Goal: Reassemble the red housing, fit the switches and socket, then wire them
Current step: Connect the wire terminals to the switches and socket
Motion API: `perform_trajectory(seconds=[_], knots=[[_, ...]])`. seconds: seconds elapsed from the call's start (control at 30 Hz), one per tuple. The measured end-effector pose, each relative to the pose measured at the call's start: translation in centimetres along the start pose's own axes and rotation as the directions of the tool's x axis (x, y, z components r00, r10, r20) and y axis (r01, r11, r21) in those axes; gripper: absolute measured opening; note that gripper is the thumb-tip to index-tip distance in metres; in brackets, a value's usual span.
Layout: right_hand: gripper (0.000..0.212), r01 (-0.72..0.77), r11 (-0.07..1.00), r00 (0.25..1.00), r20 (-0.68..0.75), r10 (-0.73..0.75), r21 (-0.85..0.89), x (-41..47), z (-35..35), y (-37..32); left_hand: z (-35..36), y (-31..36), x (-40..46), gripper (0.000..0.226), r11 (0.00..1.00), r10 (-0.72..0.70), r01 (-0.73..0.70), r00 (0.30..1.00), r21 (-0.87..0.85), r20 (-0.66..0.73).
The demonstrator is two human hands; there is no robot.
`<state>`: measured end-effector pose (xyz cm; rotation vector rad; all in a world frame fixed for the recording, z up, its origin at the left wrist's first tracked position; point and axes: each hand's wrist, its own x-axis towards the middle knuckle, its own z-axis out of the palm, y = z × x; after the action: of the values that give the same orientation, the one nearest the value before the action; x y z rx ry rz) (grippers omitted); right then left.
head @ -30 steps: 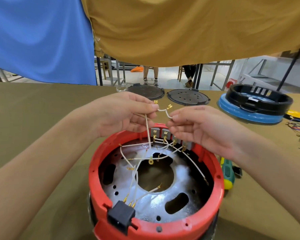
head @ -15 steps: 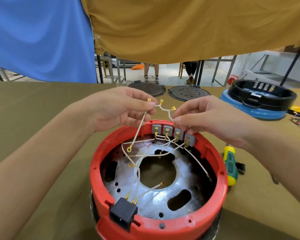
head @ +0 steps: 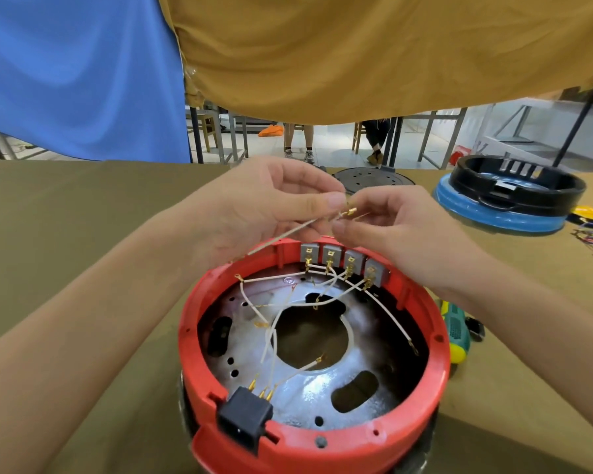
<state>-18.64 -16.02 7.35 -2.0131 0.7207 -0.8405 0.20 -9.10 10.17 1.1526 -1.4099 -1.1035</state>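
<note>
Above the round red plastic housing [head: 317,443], your left hand [head: 261,206] and right hand [head: 401,234] each pinch the thin white brass-tipped wire [head: 285,237], fingers closed.

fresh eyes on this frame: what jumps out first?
The red housing dominates the near centre, open side up, with loose white wires looping over its metal plate. Just above its far rim, the left hand and right hand pinch a white wire with a brass terminal between them. Four grey switches line the far wall; a black socket sits in the near rim.
</note>
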Motion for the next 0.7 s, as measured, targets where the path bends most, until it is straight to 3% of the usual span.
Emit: perform_trajectory(seconds=[0.1, 0.2, 0.33, 0.53, 0.63, 0.7], knots=[[0.02, -0.085, 0.978, 0.992, 0.105, 0.066, 0.188, -0.2, 0.4, 0.1, 0.4, -0.3, 0.0, 0.024, 1.0, -0.011, 0.01, 0.999, 0.01, 0.041], [0.03, -0.201, 0.886, 0.969, 0.214, 0.119, 0.417, -0.1, 0.4, 0.0, 0.5, -0.4, -0.1, 0.029, 0.992, 0.005, -0.002, 1.0, 0.126, -0.022], [0.021, -0.308, 0.824, 0.942, 0.273, 0.195, 0.475, 0.0, -0.2, 0.0, 1.4, -1.0, 0.0, 0.025, 0.898, 0.087, -0.011, 0.984, 0.44, -0.153], [0.043, -0.465, 0.618, 0.868, 0.463, 0.179, 0.633, 0.3, -1.6, -0.5, 0.9, -1.6, 0.1, 0.03, 0.745, 0.109, 0.091, 0.961, 0.661, -0.255], [0.042, -0.438, 0.695, 0.883, 0.418, 0.213, 0.57, 0.4, -1.8, -0.6, 0.8, -1.5, 0.1, 0.034, 0.762, 0.052, 0.134, 0.963, 0.633, -0.266], [0.045, -0.459, 0.71, 0.879, 0.393, 0.271, 0.535, 0.5, -1.9, -0.7, 0.4, -0.9, -0.2, 0.035, 0.845, -0.135, 0.236, 0.962, 0.479, -0.236]])
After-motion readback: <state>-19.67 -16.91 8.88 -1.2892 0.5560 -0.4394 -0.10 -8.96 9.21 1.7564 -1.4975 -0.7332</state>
